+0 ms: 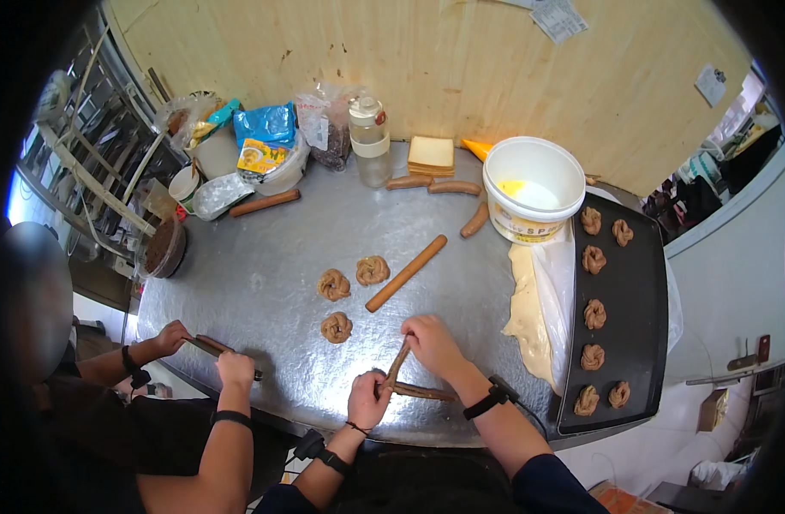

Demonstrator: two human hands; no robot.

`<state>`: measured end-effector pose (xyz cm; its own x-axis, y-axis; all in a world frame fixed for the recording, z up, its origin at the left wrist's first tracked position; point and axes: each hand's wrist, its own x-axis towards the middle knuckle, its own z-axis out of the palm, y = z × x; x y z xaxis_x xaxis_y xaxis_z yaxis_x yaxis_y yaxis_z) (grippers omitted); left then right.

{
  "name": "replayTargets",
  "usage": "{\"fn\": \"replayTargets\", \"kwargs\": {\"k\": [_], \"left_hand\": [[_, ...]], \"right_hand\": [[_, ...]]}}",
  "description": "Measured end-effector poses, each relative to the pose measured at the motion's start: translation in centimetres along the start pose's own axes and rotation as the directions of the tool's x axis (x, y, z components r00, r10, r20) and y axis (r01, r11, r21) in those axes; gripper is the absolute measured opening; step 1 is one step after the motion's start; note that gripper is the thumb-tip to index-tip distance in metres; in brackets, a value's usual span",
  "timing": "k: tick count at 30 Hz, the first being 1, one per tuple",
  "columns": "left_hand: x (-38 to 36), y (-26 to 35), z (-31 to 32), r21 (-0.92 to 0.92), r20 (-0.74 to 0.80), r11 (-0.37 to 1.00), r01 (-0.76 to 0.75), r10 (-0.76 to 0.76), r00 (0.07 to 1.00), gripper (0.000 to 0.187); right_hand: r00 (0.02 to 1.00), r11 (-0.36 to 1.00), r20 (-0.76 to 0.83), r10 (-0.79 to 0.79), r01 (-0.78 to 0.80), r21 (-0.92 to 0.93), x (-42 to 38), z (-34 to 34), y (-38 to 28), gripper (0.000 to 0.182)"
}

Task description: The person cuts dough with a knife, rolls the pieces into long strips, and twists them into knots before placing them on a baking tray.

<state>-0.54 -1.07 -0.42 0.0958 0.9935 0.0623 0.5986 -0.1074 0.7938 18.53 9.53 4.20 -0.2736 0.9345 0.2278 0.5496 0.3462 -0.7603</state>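
Observation:
At the table's front edge, my left hand [369, 400] is closed on the lower end of a brown twisted dough strip [397, 363]. Up and to the right, my right hand [434, 344] pinches the strip's upper end. A second brown strip [425, 391] lies on the metal table, its left end close to my left fingers. Beyond my hands rests a wooden rolling pin [407, 273], slanted. Three knotted dough rings sit left of it: one upper left [333, 284], one beside the pin [372, 271], one lower [337, 327].
A co-worker's hands [235, 368] hold a dark tool at left. A black tray [622, 321] with several dough rings stands right, near a white bucket [534, 190] and pale dough [529, 321]. At the back are a bottle [371, 142], bread slices [431, 156] and bags.

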Motion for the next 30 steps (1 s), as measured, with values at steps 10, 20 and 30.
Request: {"fn": "replayTargets", "kwargs": {"k": [10,20,30], "left_hand": [[0.7,1.3,-0.3,0.079,0.025,0.994,-0.071,0.069,0.997,0.03],[0.9,1.2,-0.4,0.113,0.063,0.987,-0.112,0.105,0.992,0.025],[1.5,1.5,-0.8,0.113,0.1,0.966,-0.231,0.221,0.97,0.025]], "right_hand": [[0.959,0.974,-0.213,0.188,-0.21,-0.089,-1.5,1.2,3.3,0.016],[0.978,0.905,0.195,0.067,0.023,-0.424,-11.9,-2.3,-1.7,0.022],[0.96,0.972,0.279,-0.01,0.076,-0.224,-12.9,-1.4,-2.5,0.012]]}}
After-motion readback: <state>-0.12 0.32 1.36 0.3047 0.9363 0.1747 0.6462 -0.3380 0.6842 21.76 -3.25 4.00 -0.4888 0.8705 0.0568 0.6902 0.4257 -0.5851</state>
